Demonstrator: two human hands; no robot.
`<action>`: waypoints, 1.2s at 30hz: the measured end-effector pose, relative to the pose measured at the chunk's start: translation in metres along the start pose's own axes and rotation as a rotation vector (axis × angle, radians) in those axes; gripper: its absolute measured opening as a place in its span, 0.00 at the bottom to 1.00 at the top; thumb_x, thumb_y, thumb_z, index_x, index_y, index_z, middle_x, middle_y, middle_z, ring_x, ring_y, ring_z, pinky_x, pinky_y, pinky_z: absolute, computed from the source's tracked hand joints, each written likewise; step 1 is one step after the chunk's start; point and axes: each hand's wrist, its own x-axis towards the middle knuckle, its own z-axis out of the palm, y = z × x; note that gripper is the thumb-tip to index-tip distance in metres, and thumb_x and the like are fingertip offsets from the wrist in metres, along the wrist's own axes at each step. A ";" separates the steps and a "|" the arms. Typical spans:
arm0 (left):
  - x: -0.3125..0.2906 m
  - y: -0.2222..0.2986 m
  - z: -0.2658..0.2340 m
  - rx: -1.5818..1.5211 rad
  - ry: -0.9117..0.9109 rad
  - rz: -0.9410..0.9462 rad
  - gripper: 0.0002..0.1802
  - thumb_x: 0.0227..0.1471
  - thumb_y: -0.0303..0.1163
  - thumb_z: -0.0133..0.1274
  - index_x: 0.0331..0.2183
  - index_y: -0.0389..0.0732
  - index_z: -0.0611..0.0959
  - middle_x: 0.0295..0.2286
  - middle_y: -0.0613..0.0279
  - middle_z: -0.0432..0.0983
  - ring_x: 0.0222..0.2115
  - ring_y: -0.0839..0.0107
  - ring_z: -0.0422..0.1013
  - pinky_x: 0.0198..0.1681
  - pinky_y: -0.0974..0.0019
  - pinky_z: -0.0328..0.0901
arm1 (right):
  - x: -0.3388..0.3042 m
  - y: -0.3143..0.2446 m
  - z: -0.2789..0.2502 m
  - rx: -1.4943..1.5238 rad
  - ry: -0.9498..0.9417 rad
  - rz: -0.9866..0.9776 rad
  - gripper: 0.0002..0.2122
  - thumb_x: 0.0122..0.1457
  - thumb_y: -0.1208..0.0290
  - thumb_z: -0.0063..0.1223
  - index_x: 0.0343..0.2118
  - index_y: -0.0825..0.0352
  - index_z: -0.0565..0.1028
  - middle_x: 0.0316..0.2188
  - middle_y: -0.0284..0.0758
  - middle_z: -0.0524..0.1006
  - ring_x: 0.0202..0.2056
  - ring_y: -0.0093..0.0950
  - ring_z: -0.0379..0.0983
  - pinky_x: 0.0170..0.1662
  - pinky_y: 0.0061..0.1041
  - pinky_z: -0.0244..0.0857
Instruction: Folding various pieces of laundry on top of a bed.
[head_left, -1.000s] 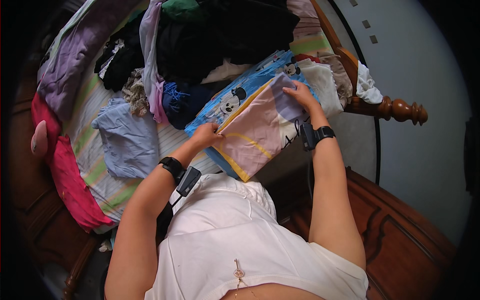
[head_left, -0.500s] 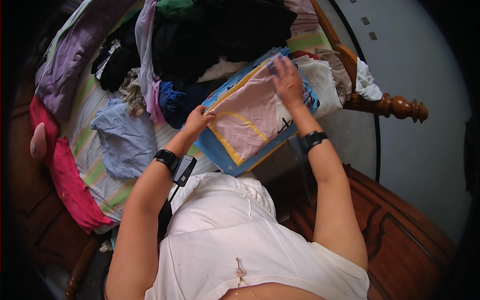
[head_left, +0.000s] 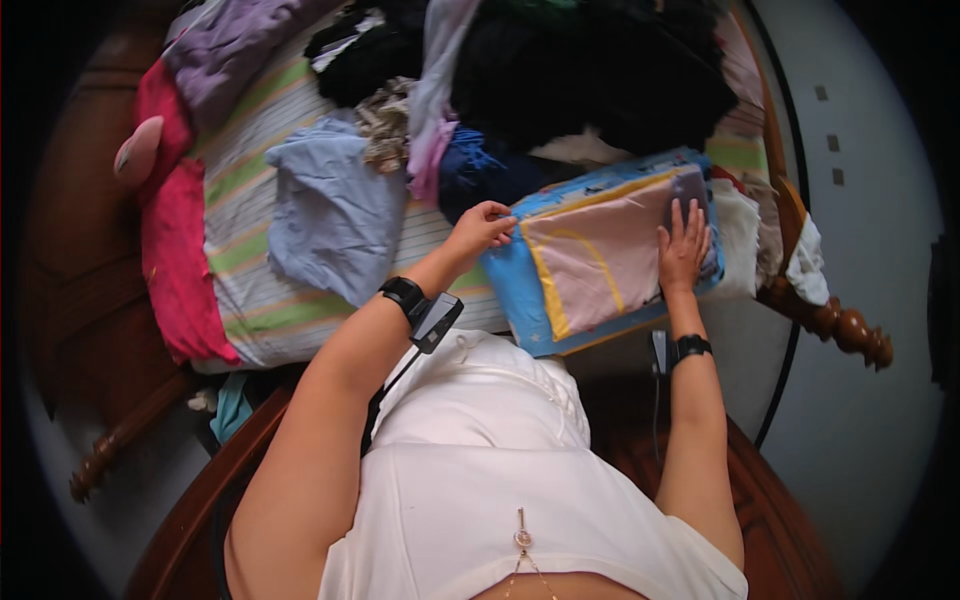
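Note:
A folded cloth, pink with a yellow border [head_left: 590,265], lies on top of a larger blue patterned folded cloth [head_left: 513,305] at the front edge of the bed. My right hand [head_left: 682,250] rests flat on the right part of the pink fabric, fingers spread. At the upper left corner of the stack is my left hand [head_left: 482,232], its fingers loosely bent and slightly apart, the tips at the blue cloth's edge. Each wrist wears a black strap with a small device.
On the striped bed sheet [head_left: 235,240], a light blue garment [head_left: 335,205] lies left of the stack. Dark clothes [head_left: 590,75] pile up behind it. White cloths [head_left: 738,245] lie to its right, near a turned wooden bedpost [head_left: 850,332]. A red cloth [head_left: 185,265] hangs at the far left.
The view has shifted, so the bed's things sit farther right or lower. My right hand has come down from a blurred sweep to lie flat on the pink cloth. My left fingers have loosened at the corner.

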 end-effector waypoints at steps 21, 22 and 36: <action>-0.110 -0.140 -0.288 -0.329 1.349 -0.358 0.35 0.41 0.35 0.62 0.49 0.33 0.66 0.47 0.45 0.66 0.46 0.55 0.66 0.48 0.57 0.62 | -0.008 -0.288 0.000 0.533 -0.763 -0.622 0.13 0.52 0.69 0.54 0.42 0.62 0.74 0.39 0.39 0.75 0.42 0.38 0.71 0.44 0.33 0.66; -0.107 -0.140 -0.296 -0.708 1.064 -0.253 0.37 0.41 0.33 0.62 0.50 0.30 0.65 0.48 0.43 0.64 0.47 0.56 0.65 0.48 0.59 0.61 | -0.007 -0.295 -0.001 0.567 -0.765 -0.579 0.13 0.53 0.68 0.53 0.41 0.63 0.74 0.37 0.39 0.75 0.39 0.38 0.72 0.41 0.34 0.66; -0.184 -0.027 -0.219 0.720 0.570 0.906 0.26 0.37 0.25 0.55 0.45 0.41 0.76 0.34 0.55 0.76 0.34 0.55 0.71 0.39 0.59 0.67 | 0.016 -0.456 -0.059 1.180 -0.664 -0.266 0.22 0.57 0.61 0.53 0.51 0.68 0.67 0.37 0.39 0.76 0.34 0.29 0.74 0.38 0.26 0.68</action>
